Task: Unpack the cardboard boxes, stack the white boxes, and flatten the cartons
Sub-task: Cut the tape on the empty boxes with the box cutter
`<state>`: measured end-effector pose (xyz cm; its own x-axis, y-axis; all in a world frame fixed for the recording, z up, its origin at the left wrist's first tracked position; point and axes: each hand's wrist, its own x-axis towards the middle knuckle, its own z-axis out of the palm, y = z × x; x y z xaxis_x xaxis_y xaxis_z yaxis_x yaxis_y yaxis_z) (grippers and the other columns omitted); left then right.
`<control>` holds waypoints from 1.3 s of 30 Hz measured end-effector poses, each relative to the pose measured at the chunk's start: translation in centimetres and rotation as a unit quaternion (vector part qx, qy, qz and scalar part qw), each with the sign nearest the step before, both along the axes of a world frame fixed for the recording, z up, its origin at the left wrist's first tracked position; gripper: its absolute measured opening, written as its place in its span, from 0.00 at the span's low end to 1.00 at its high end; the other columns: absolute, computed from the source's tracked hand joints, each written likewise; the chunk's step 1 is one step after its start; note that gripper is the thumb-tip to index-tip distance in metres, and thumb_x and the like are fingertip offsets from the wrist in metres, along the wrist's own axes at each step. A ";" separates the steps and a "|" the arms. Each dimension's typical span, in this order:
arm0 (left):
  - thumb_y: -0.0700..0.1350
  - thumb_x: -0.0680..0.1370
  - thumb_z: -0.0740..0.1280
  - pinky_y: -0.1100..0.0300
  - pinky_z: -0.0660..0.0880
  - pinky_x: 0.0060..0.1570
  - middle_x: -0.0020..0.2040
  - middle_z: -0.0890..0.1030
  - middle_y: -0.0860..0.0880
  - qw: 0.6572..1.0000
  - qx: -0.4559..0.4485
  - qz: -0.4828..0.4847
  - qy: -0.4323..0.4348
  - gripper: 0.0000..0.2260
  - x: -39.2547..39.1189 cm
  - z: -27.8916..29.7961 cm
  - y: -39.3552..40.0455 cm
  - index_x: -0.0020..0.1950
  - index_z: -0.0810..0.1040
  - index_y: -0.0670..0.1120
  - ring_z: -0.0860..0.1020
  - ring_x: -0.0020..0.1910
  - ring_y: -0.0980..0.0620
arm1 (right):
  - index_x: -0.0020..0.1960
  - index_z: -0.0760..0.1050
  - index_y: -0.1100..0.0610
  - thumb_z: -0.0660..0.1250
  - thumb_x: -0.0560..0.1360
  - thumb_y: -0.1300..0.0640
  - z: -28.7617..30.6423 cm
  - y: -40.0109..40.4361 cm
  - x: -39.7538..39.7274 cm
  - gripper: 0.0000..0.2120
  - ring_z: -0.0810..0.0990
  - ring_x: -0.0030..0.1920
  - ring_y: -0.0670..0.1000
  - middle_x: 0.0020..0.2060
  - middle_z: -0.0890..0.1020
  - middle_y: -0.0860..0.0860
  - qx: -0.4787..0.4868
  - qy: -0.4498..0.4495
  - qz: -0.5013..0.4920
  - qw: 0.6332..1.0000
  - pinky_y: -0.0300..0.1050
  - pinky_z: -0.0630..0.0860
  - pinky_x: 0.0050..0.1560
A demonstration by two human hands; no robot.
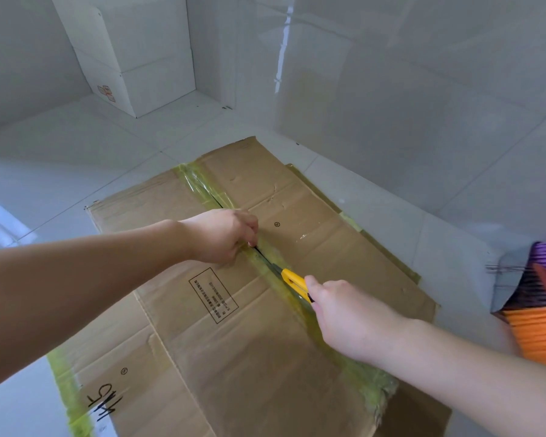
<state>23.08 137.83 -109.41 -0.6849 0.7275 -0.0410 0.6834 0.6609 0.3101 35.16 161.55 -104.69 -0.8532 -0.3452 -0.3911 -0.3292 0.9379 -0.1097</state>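
Note:
A brown cardboard carton (pixel 234 342) lies on the white floor, its top seam sealed with yellowish tape (pixel 353 367). My right hand (pixel 350 320) grips a yellow utility knife (pixel 293 283) whose blade sits in the taped seam. My left hand (pixel 224 234) rests on the carton with its fingers curled at the slit edge just ahead of the blade. Beyond that hand the seam is slit open. White boxes (pixel 139 55) are stacked in the far left corner.
More flat cardboard (pixel 401 263) shows under the carton on the right. A bundle of purple and orange ribbed items (pixel 539 313) stands at the right edge. Tiled walls (pixel 423 105) close in behind and to the right.

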 end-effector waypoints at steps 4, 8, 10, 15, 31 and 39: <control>0.36 0.67 0.61 0.58 0.74 0.51 0.53 0.77 0.51 1.000 -0.009 0.020 0.002 0.19 0.6 -0.7 0.9 0.54 0.82 0.46 0.74 0.54 0.50 | 0.75 0.54 0.57 0.55 0.79 0.62 -0.7 -0.2 0.7 0.25 0.73 0.49 0.57 0.54 0.74 0.54 -0.005 -0.004 -0.014 1.000 0.44 0.66 0.39; 0.36 0.69 0.59 0.57 0.74 0.50 0.52 0.78 0.51 0.999 0.007 0.034 0.011 0.18 0.0 -1.3 0.4 0.53 0.82 0.47 0.75 0.54 0.48 | 0.77 0.52 0.56 0.54 0.80 0.62 -1.1 -0.3 0.6 0.27 0.75 0.55 0.59 0.57 0.75 0.55 -0.021 0.013 -0.014 1.000 0.44 0.64 0.44; 0.37 0.70 0.58 0.57 0.74 0.52 0.53 0.78 0.51 0.999 0.007 0.039 0.010 0.18 -0.6 -1.4 -0.2 0.52 0.83 0.47 0.75 0.55 0.48 | 0.76 0.52 0.57 0.54 0.80 0.62 -1.0 -0.7 0.0 0.26 0.75 0.55 0.59 0.57 0.75 0.55 -0.025 0.019 -0.009 0.999 0.44 0.64 0.43; 0.34 0.72 0.60 0.57 0.72 0.57 0.55 0.77 0.55 0.991 -0.051 0.122 0.002 0.19 -4.5 -0.2 -3.5 0.55 0.81 0.50 0.75 0.56 0.51 | 0.75 0.55 0.58 0.54 0.80 0.63 -0.8 -3.7 -3.5 0.24 0.75 0.52 0.60 0.55 0.76 0.58 -0.032 0.029 -0.017 0.999 0.45 0.65 0.41; 0.34 0.72 0.61 0.51 0.73 0.58 0.56 0.75 0.54 0.968 -0.093 0.233 -0.018 0.18 -7.9 0.4 -6.5 0.55 0.80 0.50 0.73 0.56 0.48 | 0.63 0.64 0.56 0.56 0.79 0.63 0.0 -2.4 -3.3 0.14 0.71 0.36 0.55 0.41 0.73 0.53 -0.009 0.007 0.008 1.000 0.41 0.62 0.25; 0.40 0.69 0.60 0.56 0.76 0.48 0.53 0.78 0.55 0.982 -0.090 0.137 0.089 0.15 -4.6 0.1 -3.9 0.50 0.83 0.48 0.77 0.50 0.49 | 0.76 0.53 0.57 0.55 0.79 0.63 -0.7 -1.5 -1.6 0.26 0.75 0.49 0.58 0.55 0.76 0.56 -0.028 0.018 0.002 0.999 0.45 0.66 0.40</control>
<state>18.45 133.98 -109.27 -0.8621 0.5065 -0.0134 0.5048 0.8609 0.0639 33.58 160.09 -105.39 -0.8648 -0.3691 -0.3404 -0.3376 0.9293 -0.1500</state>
